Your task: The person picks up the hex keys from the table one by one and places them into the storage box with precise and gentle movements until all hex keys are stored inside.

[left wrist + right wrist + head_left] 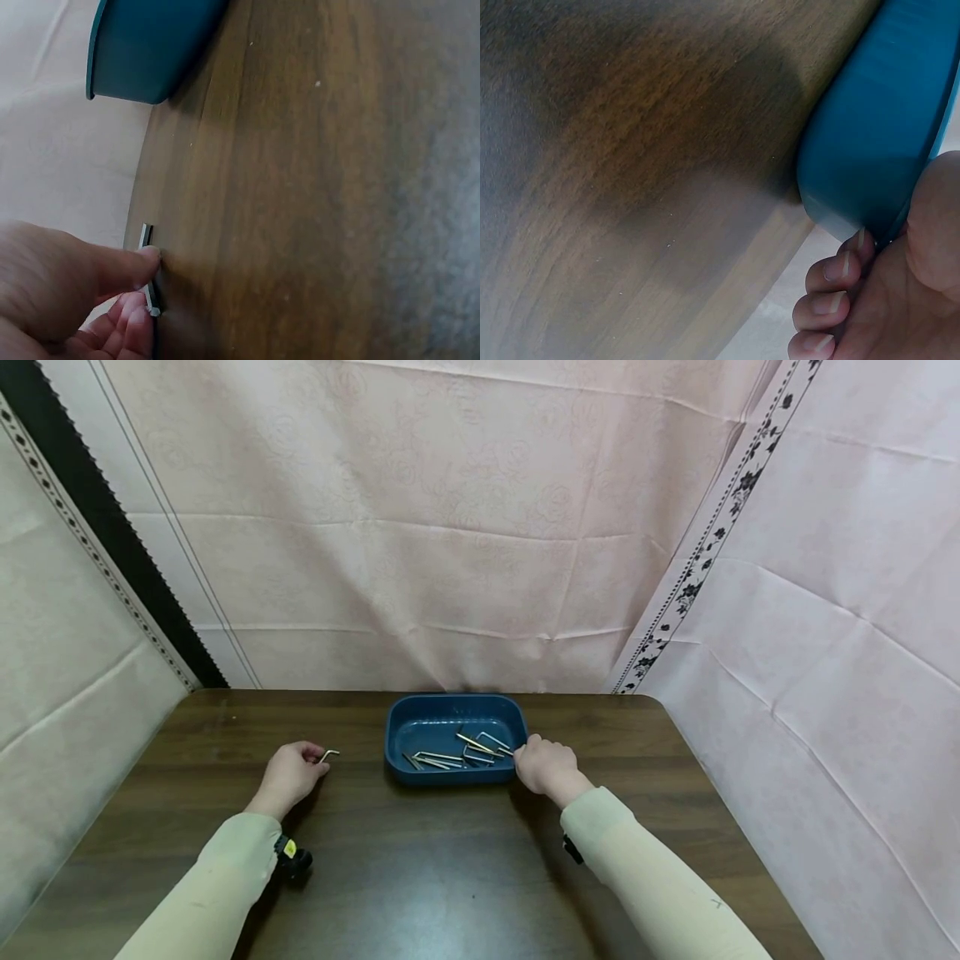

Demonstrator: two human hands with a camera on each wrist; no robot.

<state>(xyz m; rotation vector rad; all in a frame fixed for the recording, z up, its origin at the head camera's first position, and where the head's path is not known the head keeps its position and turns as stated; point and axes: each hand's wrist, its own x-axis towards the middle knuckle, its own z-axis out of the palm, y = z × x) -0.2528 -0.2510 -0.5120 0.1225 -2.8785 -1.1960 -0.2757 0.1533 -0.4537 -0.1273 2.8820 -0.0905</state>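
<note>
My left hand (289,777) pinches a small L-shaped hex key (331,752) between thumb and fingers, left of the tray. In the left wrist view the thumb presses across the metal hex key (146,235), hiding its middle. My right hand (550,767) grips the right end of a blue rectangular tray (427,710), near its front corner. The right wrist view shows its curled fingers (829,303) at the outer wall of the tray (870,150). Several more hex keys (439,761) lie loosely inside the tray, mostly toward its front and right.
The brown wooden table (420,877) has its far edge just behind the tray. Pale patterned cloth (450,527) hangs behind and at both sides. Each wrist carries a black strapped device (295,857).
</note>
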